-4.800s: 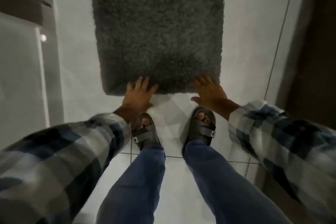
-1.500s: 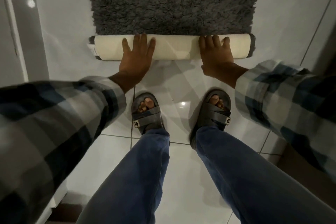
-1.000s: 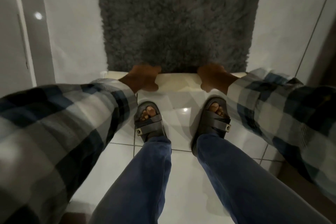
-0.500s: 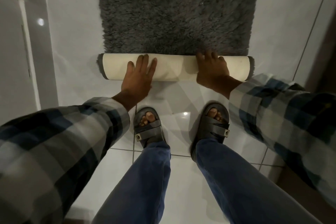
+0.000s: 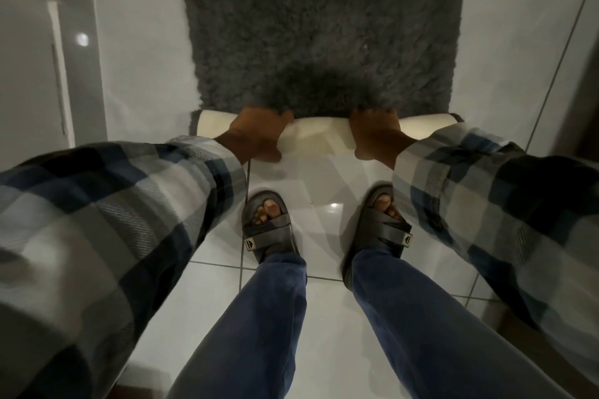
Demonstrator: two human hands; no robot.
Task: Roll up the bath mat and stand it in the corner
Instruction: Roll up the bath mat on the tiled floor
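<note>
Two hands grip the rolled near end of the grey shaggy bath mat (image 5: 321,26), which lies on the white tiled floor (image 5: 324,181) just ahead of the person's feet. The left hand (image 5: 259,136) curls over the cream-backed roll (image 5: 314,136) left of its middle, fingers tucked out of sight into the pile; the right hand (image 5: 376,136) clasps it the same way right of the middle. The rest of the mat stretches flat away from the roll. Plaid sleeves (image 5: 113,220) cover both arms, and dark sandals (image 5: 269,227) stand side by side near the roll.
</note>
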